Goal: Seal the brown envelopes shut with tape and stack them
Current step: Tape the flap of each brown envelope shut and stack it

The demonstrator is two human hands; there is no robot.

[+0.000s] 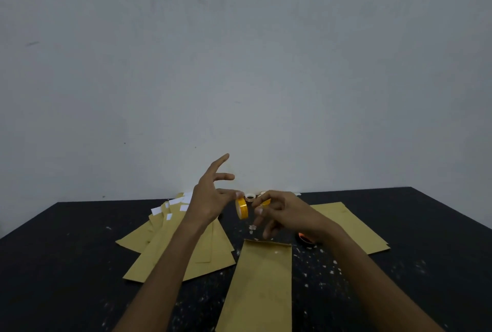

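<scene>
Fingers [228, 193] of left hand [206, 198] pinch edge-on tape roll [242, 208], right hand [285, 211] curled, hold unclear, envelope [262, 283] pointing away.

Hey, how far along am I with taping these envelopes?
Done, apparently: the left pile carries white strips. In hand: the left hand pinches the yellow tape roll, right hand beside it, near the middle envelope. Left: that envelope and the right pile show no tape.

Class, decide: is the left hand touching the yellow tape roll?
Touching. Head view shows the left hand pinching the yellow tape roll at its upper rim.
</scene>
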